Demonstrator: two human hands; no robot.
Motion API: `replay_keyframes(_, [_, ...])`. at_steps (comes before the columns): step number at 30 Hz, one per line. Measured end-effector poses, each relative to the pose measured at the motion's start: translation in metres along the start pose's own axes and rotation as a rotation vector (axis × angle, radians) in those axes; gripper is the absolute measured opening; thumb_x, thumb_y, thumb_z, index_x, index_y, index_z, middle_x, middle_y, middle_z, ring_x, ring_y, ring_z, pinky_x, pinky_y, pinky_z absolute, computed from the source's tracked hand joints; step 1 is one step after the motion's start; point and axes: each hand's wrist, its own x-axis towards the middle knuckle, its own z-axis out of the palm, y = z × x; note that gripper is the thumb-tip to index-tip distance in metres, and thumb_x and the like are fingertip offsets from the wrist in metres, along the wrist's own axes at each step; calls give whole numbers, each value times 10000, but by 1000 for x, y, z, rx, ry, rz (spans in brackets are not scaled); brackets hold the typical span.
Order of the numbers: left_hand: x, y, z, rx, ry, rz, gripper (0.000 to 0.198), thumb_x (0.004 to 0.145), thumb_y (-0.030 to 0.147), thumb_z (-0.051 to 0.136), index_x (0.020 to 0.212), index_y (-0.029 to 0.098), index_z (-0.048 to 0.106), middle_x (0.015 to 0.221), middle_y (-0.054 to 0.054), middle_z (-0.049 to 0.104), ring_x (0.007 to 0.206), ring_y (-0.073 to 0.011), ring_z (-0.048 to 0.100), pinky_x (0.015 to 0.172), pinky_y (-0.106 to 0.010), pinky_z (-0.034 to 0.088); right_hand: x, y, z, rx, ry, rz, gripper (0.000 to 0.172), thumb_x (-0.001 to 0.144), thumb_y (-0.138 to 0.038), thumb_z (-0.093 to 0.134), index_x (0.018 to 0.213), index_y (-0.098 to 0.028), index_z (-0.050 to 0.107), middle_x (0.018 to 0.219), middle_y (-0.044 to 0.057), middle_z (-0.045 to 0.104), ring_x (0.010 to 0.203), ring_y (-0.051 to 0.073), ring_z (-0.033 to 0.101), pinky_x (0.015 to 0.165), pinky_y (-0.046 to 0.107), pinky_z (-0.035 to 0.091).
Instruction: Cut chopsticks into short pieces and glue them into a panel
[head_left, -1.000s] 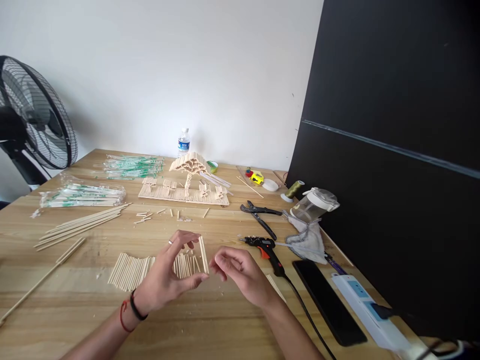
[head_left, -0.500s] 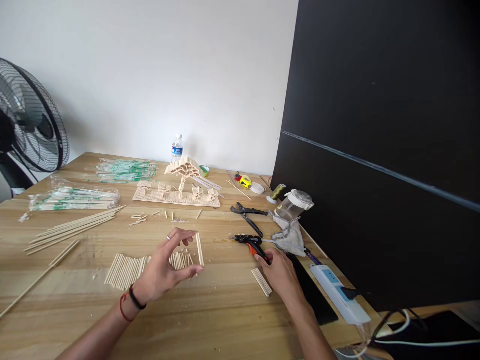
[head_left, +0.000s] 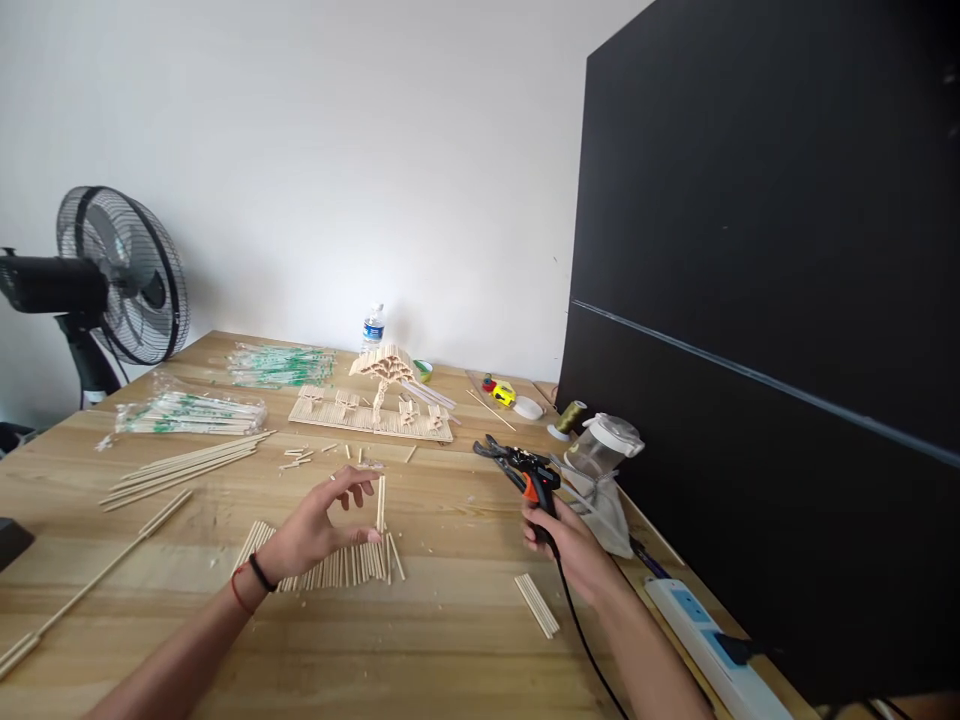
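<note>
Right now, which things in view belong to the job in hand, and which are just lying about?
In the job, by the look of it:
glue gun, held in the right hand
short sticks, pinched in the left hand
row of sticks below that hand
stick model, built of similar pieces

Probably just lying about:
water bottle
thread spool
lidded jar
pliers
electric fan
</note>
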Motion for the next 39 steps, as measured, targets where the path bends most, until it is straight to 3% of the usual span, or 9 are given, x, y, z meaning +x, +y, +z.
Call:
replay_keyframes(3, [-3,-1,-6,-106,23,-1,616,880,430,869,1436,311,631,1072,-38,671,877,-180,619,812,-345,516,-8,-30,16,87,-116,-25,414,807,-509,800,1074,-211,692,696,-22,582,644,167,555,575,278,416])
replay_keyframes(6, [-7,0,-6,-219,33,-9,608,894,434,856,1439,293,626,1000,-25,658,823,-162,616,787,-336,529,-15,-52,41,372,-229,-59,395,771,-418,905,1065,-205,750,748,-25,558,717,159,529,697,308,513])
replay_keyframes(11, [-10,0,-1,-359,104,-45,592,879,404,875,1415,290,649,973,-12,637,794,-144,597,758,-317,518,-9,-57,81,635,-348,26,333,756,-337,919,1033,-220,776,788,-27,526,741,149,483,758,334,571])
replay_keyframes(16, [-10,1,1,-449,189,-85,548,867,406,886,1361,281,685,899,2,617,743,-126,568,679,-267,471,12,-37,102,644,-125,12,334,678,-325,933,952,-245,759,778,-33,511,723,155,488,697,318,584])
replay_keyframes(19, [-9,5,0,-503,217,-112,542,853,405,900,1346,298,701,875,8,613,729,-117,547,666,-252,450,17,-25,106,485,-33,-75,368,695,-384,951,959,-263,724,832,-22,577,727,164,537,637,301,553])
replay_keyframes(24, [-9,14,1,-600,222,-148,558,842,388,917,1357,324,711,858,14,608,731,-116,538,672,-243,445,3,-20,104,375,-208,-87,356,787,-480,920,877,-224,689,711,-23,533,612,136,422,505,265,360])
replay_keyframes(29, [-11,15,4,-594,172,-160,589,860,394,904,1402,320,687,851,14,592,717,-117,528,675,-249,455,-18,-26,103,412,-352,-49,359,878,-570,816,976,-232,747,765,7,515,706,185,436,596,327,439])
replay_keyframes(34, [-11,11,4,-589,157,-196,607,846,412,913,1397,303,683,900,-6,618,769,-139,577,737,-287,499,-30,-16,104,170,-285,-82,390,909,-620,777,1082,-272,734,835,20,600,797,229,548,782,399,472])
replay_keyframes(39, [-11,12,2,-537,178,-200,585,858,382,906,1393,310,679,931,-9,629,802,-144,600,748,-288,514,-29,-6,99,176,-403,-88,392,969,-629,693,945,-238,688,823,11,567,680,185,535,601,335,418])
